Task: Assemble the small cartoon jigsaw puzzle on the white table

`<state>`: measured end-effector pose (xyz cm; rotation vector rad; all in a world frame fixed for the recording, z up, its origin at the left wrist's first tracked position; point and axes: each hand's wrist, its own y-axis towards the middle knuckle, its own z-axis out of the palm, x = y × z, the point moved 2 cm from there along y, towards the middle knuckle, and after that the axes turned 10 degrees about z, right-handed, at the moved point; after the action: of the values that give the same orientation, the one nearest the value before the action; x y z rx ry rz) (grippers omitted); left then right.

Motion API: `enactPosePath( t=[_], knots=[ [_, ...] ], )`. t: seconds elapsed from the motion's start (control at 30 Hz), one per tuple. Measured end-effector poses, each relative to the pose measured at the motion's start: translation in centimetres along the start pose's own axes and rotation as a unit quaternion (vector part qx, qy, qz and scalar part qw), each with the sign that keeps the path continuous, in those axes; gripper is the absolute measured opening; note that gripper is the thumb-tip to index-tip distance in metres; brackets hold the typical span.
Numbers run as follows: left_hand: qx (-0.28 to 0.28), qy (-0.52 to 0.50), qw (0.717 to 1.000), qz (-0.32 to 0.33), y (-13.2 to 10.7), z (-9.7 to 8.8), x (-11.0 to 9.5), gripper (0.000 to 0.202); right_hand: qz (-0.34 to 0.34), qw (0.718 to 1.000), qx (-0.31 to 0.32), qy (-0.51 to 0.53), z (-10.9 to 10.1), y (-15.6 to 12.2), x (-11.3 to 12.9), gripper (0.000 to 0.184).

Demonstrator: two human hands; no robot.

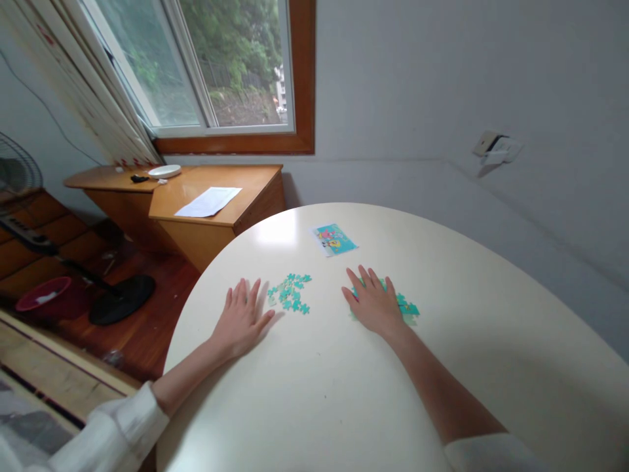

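Puzzle pieces (409,307) lie beneath the splayed right grip (375,303).

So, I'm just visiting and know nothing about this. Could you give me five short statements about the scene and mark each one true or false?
1. Loose jigsaw pieces lie beside the left hand. True.
2. The right hand is well away from any puzzle pieces. False: it covers part of another cluster of jigsaw pieces.
3. A cartoon picture sheet lies on the white table, farther out than both hands. True.
4. The white paper is on the floor. False: it lies on the wooden desk below the window.
5. A pedestal fan stands to the left of the table. True.
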<state>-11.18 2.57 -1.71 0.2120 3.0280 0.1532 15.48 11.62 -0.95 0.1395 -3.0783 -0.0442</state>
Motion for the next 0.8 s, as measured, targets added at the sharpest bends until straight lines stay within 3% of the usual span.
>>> enactPosePath(
  t=[0.3, 0.57, 0.8],
  knots=[
    [0.058, -0.047, 0.995, 0.067, 5.8, -0.4, -5.3, 0.077, 0.003, 1.0, 0.012, 0.009, 0.3, 0.2, 0.0, 0.053],
    [0.018, -0.05, 0.988, 0.147, 9.1, 0.6, -7.0, 0.074, -0.006, 1.0, -0.006, 0.022, 0.5, 0.2, -0.2, 0.053],
    [0.041, -0.047, 0.979, 0.196, 10.0, 0.7, -7.7, 0.073, -0.009, 0.999, -0.018, 0.026, 0.4, -0.1, 0.0, 0.052]
  ],
)
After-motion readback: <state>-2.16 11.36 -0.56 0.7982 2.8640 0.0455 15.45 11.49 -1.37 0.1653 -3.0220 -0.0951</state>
